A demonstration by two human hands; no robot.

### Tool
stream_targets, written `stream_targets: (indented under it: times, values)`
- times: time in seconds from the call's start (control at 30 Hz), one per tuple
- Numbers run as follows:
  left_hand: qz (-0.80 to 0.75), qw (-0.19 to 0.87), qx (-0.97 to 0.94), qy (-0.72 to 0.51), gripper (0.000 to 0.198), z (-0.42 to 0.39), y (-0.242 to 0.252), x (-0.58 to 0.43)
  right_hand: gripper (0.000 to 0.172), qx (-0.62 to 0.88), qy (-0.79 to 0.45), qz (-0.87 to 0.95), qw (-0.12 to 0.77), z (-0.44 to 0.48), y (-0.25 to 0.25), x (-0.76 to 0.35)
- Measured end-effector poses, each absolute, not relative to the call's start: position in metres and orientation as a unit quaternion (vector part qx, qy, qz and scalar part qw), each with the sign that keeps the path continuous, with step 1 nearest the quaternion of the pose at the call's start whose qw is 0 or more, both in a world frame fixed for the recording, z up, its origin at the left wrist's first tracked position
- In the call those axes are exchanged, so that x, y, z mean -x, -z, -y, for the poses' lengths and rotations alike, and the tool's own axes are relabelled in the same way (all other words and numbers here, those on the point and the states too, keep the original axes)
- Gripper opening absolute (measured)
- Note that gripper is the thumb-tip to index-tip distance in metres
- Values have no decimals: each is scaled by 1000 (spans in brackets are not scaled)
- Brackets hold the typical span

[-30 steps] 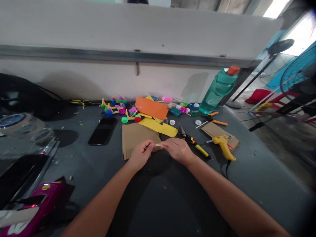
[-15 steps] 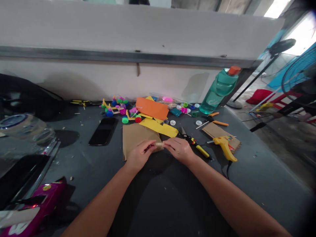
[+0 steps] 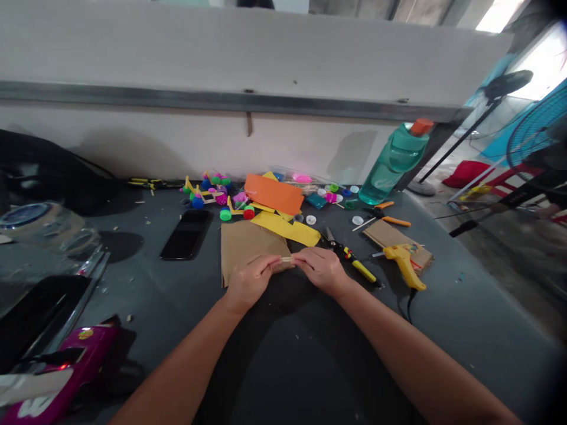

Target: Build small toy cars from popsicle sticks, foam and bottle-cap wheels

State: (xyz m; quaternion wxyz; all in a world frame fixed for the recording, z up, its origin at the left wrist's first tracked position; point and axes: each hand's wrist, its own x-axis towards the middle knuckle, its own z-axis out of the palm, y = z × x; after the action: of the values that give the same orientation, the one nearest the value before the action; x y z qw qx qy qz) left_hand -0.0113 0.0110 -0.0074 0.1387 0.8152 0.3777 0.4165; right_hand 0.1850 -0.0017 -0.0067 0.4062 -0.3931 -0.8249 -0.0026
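My left hand [image 3: 251,278] and my right hand [image 3: 323,268] meet in the middle of the dark table, each pinching one end of a small pale strip [image 3: 287,260]. It looks like thin wood or card, but most of it hides behind my fingers. Under and behind the left hand lies a piece of brown cardboard [image 3: 248,239]. A strip of yellow paper [image 3: 287,228] overlaps the cardboard's far edge. Just right of my right hand are a cutting tool with a yellow-and-black handle [image 3: 361,268] and, further over, a yellow glue gun [image 3: 401,260].
Toy cars [image 3: 208,192] with bottle-cap wheels and orange paper [image 3: 274,193] lie at the back. A teal bottle [image 3: 392,165], orange-handled pliers [image 3: 394,219] and more cardboard [image 3: 378,233] are right. Left are a phone [image 3: 186,235], a clear jar [image 3: 48,227] and a purple device [image 3: 75,360].
Both hands stay at the same spot with the strip between them. The left fingers have closed more tightly around their end; the whole view has shifted very slightly.
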Motion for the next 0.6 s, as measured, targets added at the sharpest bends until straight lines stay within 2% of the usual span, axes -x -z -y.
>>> stream_targets:
  times: [0.6]
  values:
    - [-367, 119, -820, -424, 17, -13, 12, 14, 13, 386, -23, 819, 424, 1, 6, -185]
